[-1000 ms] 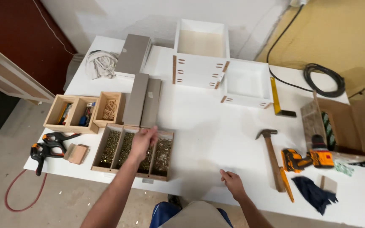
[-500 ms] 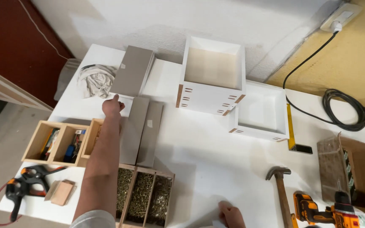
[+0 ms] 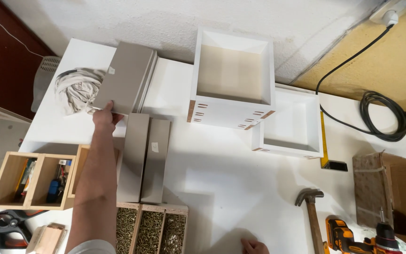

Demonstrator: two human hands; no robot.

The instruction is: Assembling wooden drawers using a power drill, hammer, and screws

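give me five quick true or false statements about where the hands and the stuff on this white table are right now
1. The left hand grips the near edge of the wide grey flat panel. True.
2. The right hand holds the wooden-handled claw hammer. False: it rests on the white table at the near edge, apart from the hammer.
3. Two narrow grey panels lie side by side near the left forearm. True.
4. The three-compartment wooden tray at the near edge is filled with rags. False: it holds small brass-coloured screws.
5. The coiled black cable lies inside the open white box. False: it lies at the far right, outside the box.
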